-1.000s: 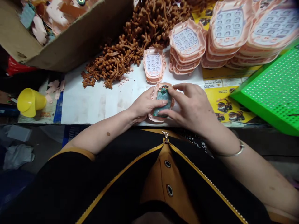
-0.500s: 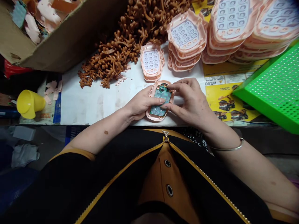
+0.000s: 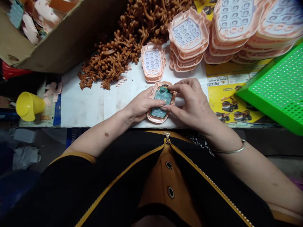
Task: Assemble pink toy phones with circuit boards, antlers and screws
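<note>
Lit from above, a counter covered in white sheeting (image 3: 78, 107) is seen. Near its front edge, an open, pale pink plastic shell (image 3: 155, 120) is held by the left hand (image 3: 142, 104), its thumb pressed on a flat green circuit board (image 3: 157, 112), its other fingers mostly hidden. The shell's right side is touched by the right hand (image 3: 191, 101), thumb and forefinger apart; whether anything is pinched cannot be told. The board is already set inside; no cover is on yet. Beyond the shell, movement is restricted by stacked pink shells with lilac keypads (image 3: 152, 62); more room is left to its left.
</note>
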`<act>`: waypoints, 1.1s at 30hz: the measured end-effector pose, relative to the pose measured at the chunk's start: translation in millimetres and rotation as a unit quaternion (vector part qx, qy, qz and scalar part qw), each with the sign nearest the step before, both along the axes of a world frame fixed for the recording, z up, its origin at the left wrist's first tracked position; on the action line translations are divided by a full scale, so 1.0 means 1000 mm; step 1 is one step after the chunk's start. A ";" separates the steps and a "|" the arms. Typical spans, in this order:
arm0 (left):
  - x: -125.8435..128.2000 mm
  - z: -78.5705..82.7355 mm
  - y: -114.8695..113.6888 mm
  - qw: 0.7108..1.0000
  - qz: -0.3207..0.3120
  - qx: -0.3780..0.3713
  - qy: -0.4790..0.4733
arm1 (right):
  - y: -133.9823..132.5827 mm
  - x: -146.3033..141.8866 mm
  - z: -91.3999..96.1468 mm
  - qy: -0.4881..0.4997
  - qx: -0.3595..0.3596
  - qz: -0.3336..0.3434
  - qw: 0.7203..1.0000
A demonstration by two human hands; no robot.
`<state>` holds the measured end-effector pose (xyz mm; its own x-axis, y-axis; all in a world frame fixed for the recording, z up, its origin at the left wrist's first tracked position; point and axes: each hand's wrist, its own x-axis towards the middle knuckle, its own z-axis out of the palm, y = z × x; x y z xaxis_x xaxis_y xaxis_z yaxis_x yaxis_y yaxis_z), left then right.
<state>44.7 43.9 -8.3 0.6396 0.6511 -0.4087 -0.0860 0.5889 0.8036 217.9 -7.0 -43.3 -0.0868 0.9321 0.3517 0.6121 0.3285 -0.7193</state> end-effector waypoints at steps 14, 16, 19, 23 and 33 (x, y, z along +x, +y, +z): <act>0.001 0.001 0.003 1.000 -0.006 0.004 -0.001 | -0.002 -0.005 -0.009 -0.018 0.022 -0.040 0.999; 0.000 0.000 0.003 1.000 -0.002 0.007 0.011 | -0.001 -0.006 -0.010 -0.017 0.022 -0.040 0.999; 0.000 0.000 0.003 1.000 0.005 0.009 0.022 | 0.000 -0.006 -0.012 -0.012 0.019 -0.040 0.999; 0.001 0.000 0.002 0.999 0.015 0.010 0.030 | 0.002 -0.006 -0.014 -0.001 0.020 -0.035 0.999; 0.003 -0.001 0.000 0.999 0.021 0.025 0.031 | 0.006 -0.001 -0.017 0.043 0.007 0.004 0.999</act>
